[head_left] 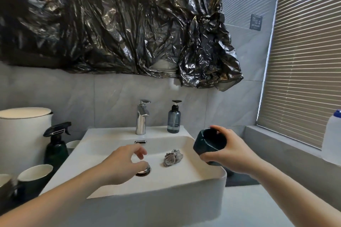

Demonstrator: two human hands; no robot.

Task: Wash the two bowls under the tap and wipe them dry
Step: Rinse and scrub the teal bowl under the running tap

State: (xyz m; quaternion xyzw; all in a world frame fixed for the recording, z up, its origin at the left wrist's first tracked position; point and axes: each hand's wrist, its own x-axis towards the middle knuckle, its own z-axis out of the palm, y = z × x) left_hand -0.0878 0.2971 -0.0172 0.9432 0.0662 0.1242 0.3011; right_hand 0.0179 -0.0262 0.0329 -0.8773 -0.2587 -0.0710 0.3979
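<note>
One dark bowl [209, 143] gripped in right hand [230, 155], fingers curled round its rim. Left hand [122, 164] loosely spread over sink [184, 186] drain [144, 170]. One crumpled cloth [173, 157] lies in the basin.

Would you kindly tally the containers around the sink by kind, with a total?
Dark green bowl, held by the right hand: 1
Cups at the left with white insides: 2
Spray bottle: 1
Soap pump bottle: 1
White jug with blue cap: 1
Total: 6
</note>
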